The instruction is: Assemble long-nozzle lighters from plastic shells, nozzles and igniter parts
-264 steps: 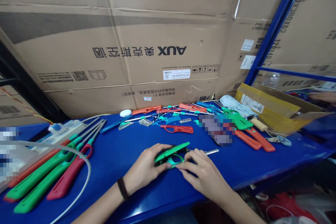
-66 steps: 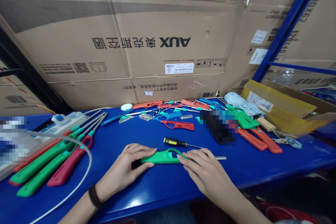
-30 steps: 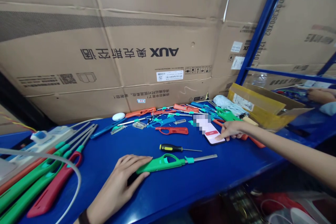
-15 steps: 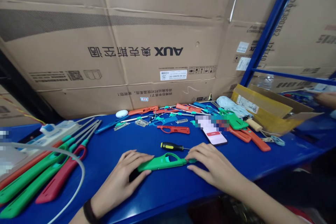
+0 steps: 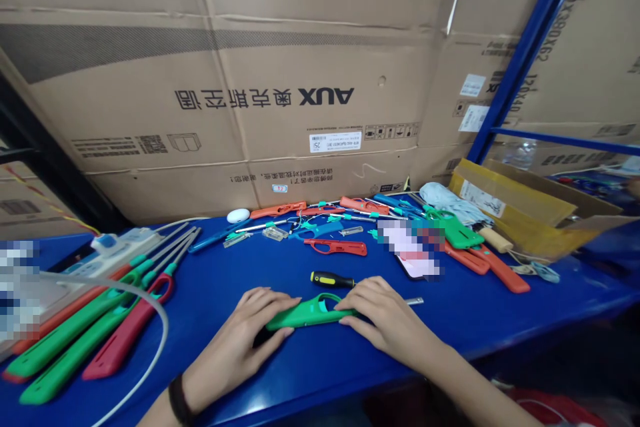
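Note:
A green long-nosed lighter [image 5: 300,313] lies sideways just above the blue table, its trigger loop facing away from me. My left hand [image 5: 245,330] is closed round the handle end, thumb on the near side and fingers on the far side. At the other end, my right hand [image 5: 387,317] pinches the lighter beside the trigger loop and hides its nose. A metal tube end [image 5: 415,301] sticks out to the right beyond my right hand. Just behind the lighter lies a black and yellow screwdriver [image 5: 331,279], its shaft covered by my right fingers.
Several finished-looking lighters [image 5: 75,333] lie at left beside a power strip [image 5: 125,247] and a pale hose [image 5: 163,327]. Along the back are loose red casings [image 5: 345,248], metal tubes and clear parts. A phone [image 5: 415,260], orange casings [image 5: 503,270] and a yellow-taped carton [image 5: 515,213] are at right.
My right hand has slid left along the lighter, from its nose to beside the trigger loop. The metal tube end now shows to its right. My left hand keeps its grip.

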Tool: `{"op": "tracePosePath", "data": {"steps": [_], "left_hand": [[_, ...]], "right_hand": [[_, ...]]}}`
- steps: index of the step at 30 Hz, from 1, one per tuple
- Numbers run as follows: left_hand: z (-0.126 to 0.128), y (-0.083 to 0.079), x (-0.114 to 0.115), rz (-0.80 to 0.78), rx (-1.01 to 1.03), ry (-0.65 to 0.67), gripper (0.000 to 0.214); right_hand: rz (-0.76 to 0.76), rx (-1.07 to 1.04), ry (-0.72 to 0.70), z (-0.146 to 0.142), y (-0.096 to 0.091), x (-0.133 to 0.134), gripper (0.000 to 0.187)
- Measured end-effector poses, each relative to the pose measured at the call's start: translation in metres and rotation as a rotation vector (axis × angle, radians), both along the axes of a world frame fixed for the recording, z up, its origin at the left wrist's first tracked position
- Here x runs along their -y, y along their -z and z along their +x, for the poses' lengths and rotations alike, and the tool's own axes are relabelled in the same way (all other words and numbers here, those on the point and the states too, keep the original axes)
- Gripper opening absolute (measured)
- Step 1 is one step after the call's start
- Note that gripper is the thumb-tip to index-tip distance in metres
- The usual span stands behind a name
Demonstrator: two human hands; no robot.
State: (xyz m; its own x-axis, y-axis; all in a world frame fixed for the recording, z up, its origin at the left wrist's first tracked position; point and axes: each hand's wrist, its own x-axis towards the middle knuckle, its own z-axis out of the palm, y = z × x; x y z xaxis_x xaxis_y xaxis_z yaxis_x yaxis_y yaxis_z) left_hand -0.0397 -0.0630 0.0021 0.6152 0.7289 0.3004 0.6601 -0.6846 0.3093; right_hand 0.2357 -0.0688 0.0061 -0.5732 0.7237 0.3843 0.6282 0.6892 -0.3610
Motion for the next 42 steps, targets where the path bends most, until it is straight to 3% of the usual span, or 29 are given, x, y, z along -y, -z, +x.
{"op": "tracePosePath", "data": {"steps": [10,21,32,37,42], "left_hand": [[0.003,-0.007,0.001,-0.064,0.009,-0.013,0.034],[-0.001,0.000,0.000,-0.032,0.066,-0.044,0.036],[0.001,0.002,-0.001,-0.025,0.050,-0.067,0.033],[0.000,0.004,-0.001,0.019,0.040,-0.088,0.034],[0.000,0.003,-0.002,0.059,0.022,-0.079,0.034]], "right_hand": [[0.192,-0.160,-0.029,-0.006,0.003,0.002,0.012],[0.104,-0.131,0.089,-0.005,0.008,0.002,0.012],[0.134,-0.140,0.105,-0.008,0.010,0.003,0.012],[0.127,-0.147,0.177,-0.011,0.015,0.006,0.012],[0.223,-0.063,0.212,-0.013,0.022,0.011,0.015]]}}
